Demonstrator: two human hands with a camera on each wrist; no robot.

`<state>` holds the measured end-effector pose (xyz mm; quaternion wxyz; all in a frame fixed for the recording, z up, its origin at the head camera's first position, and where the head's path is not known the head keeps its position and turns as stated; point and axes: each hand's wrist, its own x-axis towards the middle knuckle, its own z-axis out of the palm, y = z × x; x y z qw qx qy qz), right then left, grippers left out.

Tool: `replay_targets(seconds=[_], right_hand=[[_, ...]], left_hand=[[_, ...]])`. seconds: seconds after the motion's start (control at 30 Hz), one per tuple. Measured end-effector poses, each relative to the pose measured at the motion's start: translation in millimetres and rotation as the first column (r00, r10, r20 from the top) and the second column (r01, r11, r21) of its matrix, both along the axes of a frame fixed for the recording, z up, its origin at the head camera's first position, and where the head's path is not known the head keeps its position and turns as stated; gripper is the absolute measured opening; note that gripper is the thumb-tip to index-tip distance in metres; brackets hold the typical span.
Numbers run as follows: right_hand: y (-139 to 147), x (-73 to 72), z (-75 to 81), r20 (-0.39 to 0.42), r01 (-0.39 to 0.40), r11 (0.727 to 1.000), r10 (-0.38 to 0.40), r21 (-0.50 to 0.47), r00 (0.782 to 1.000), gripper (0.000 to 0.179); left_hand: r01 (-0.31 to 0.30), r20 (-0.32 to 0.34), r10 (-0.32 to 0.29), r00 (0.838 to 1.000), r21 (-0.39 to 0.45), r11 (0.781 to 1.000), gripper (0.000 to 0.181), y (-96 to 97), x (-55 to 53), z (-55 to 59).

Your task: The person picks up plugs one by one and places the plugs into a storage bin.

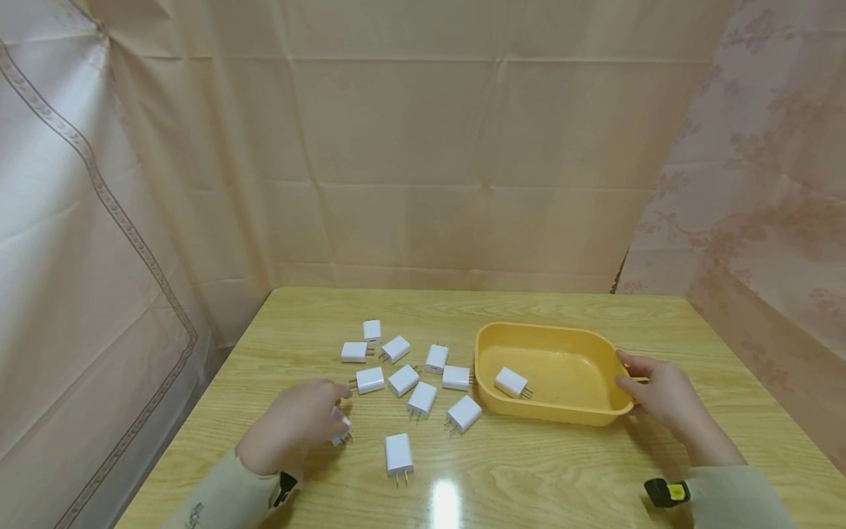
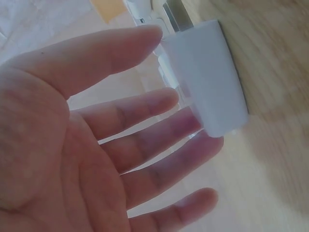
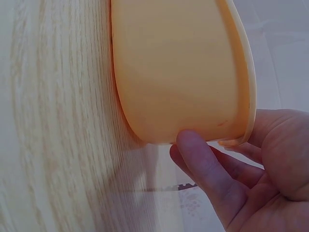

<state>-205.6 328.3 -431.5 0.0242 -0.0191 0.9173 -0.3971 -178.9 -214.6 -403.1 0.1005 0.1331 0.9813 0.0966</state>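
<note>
My left hand is at the near left, beside a white plug-in charger that it partly hides. Seen from the left wrist, that charger stands at the fingertips. The thumb reaches its prong end and the fingers extend loosely, not curled round it. At the right, my right hand holds the end of a yellow plastic basin between thumb and fingers. From the right wrist, the thumb lies against the basin wall. One white charger lies inside the basin.
Several more white chargers lie scattered on the wooden table left of the basin, one charger nearest the front. A charger lies close against the basin's left side. Beige cloth hangs behind the table.
</note>
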Motion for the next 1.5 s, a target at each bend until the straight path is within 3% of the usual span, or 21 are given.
replay_targets(seconds=[0.3, 0.5, 0.8, 1.17, 1.5], right_hand=[[0.2, 1.0, -1.6, 0.004, 0.009, 1.000, -0.009, -0.003, 1.000, 0.061], [-0.1, 1.0, -0.8, 0.003, 0.007, 1.000, -0.007, 0.000, 1.000, 0.061], [0.9, 0.7, -1.5, -0.011, -0.004, 1.000, 0.004, -0.015, 1.000, 0.060], [0.3, 0.7, -2.9, -0.015, 0.014, 1.000, -0.015, -0.016, 1.000, 0.060], [0.8, -0.1, -5.0, -0.017, 0.022, 1.000, -0.022, -0.006, 1.000, 0.060]], left_hand=[[-0.019, 0.021, 0.019, 1.000, -0.016, 1.000, 0.043, -1.8, 1.3, -2.9], [0.008, 0.008, -0.008, 1.000, -0.017, 1.000, 0.037, -1.4, 0.9, -6.1], [0.007, 0.022, -0.007, 1.000, -0.038, 0.999, 0.029, 3.5, 1.5, -3.6], [-0.011, 0.082, 0.012, 0.997, -0.006, 1.000, 0.026, 6.1, 0.2, -0.8], [-0.007, 0.085, 0.006, 0.996, 0.004, 1.000, 0.022, 5.0, 0.2, -1.4]])
